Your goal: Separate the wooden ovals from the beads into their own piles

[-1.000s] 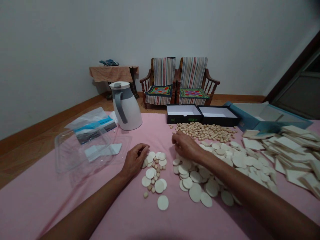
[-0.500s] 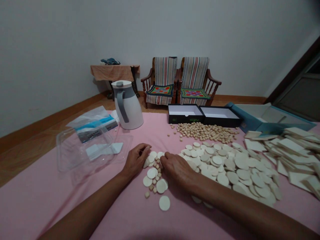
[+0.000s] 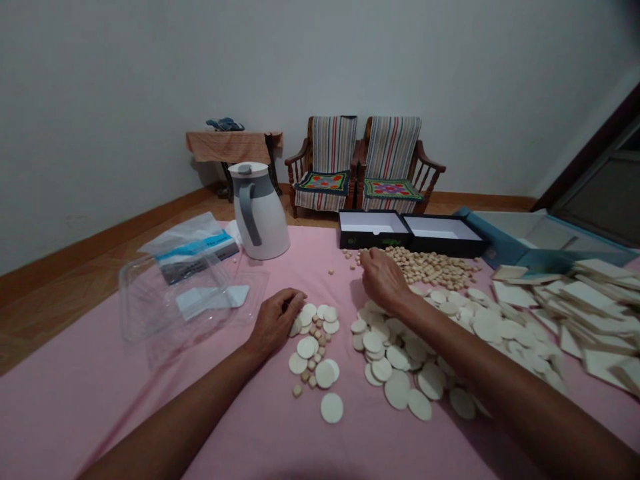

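My left hand (image 3: pixel 276 320) rests on the pink cloth with its fingers curled at the left edge of a small cluster of pale round discs and tiny wooden pieces (image 3: pixel 315 347). It touches the nearest disc. My right hand (image 3: pixel 383 279) reaches forward with fingers bent down onto the near edge of a heap of small tan wooden beads (image 3: pixel 425 264). What its fingertips hold is hidden. Under my right forearm spreads a large pile of pale round discs (image 3: pixel 425 360).
A white jug (image 3: pixel 260 212) stands at the back left beside a clear plastic box (image 3: pixel 170 300) and plastic bags. Two open black boxes (image 3: pixel 407 230) and a blue lid lie behind the beads. Pale square tiles (image 3: pixel 590 300) are heaped at right. Two striped chairs stand beyond.
My right hand went from the bead heap back to the small cluster by my left hand, then forward again to the beads. My left hand stayed put.
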`<state>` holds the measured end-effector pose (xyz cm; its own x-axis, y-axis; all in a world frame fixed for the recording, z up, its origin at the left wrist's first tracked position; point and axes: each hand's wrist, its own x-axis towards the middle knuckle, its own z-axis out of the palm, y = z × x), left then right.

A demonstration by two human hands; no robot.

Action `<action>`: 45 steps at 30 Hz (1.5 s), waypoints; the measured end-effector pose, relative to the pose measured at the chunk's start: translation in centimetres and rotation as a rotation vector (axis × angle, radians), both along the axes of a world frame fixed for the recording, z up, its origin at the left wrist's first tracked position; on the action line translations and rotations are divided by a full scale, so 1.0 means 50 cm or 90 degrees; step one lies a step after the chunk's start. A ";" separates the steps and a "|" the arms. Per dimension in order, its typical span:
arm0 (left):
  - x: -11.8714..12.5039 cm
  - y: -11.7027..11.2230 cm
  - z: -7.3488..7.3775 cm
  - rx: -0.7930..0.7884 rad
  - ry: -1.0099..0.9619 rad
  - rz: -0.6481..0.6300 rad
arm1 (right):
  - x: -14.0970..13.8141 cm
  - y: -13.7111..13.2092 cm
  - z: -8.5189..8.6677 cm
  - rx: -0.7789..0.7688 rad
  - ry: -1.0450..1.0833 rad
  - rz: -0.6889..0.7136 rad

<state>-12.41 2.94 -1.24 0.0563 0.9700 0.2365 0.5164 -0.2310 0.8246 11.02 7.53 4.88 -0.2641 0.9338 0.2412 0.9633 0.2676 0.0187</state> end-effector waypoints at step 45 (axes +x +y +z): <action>-0.001 0.004 -0.004 -0.011 -0.010 -0.004 | -0.011 -0.034 0.025 -0.140 0.013 0.096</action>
<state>-12.45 3.15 -1.45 0.0585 0.9738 0.2199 0.5015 -0.2191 0.8369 10.48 5.84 6.14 -0.4016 0.9148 0.0429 0.9118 0.4038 -0.0750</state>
